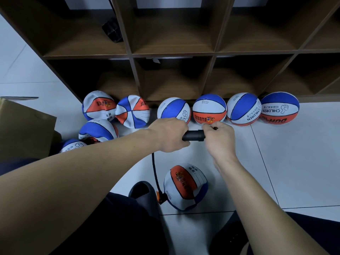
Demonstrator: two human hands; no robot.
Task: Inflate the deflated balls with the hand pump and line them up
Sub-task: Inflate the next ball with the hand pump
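Note:
My left hand (170,135) grips the black barrel of the hand pump (194,135), held level above the floor. My right hand (219,138) holds the pump's handle end right against the barrel. A black hose (155,173) runs down from the pump to an orange-tipped fitting at a dented red, white and blue ball (185,186) on the floor in front of me. Several round, firm balls (209,109) stand in a row against the shelf base at the right. Several crumpled, deflated balls (132,111) lie in a heap at the left.
A dark wooden cubby shelf (174,54) fills the back. A cardboard box (24,129) stands at the left. My dark slipper (142,192) is beside the hose fitting. White floor tiles (294,162) stretch to the right.

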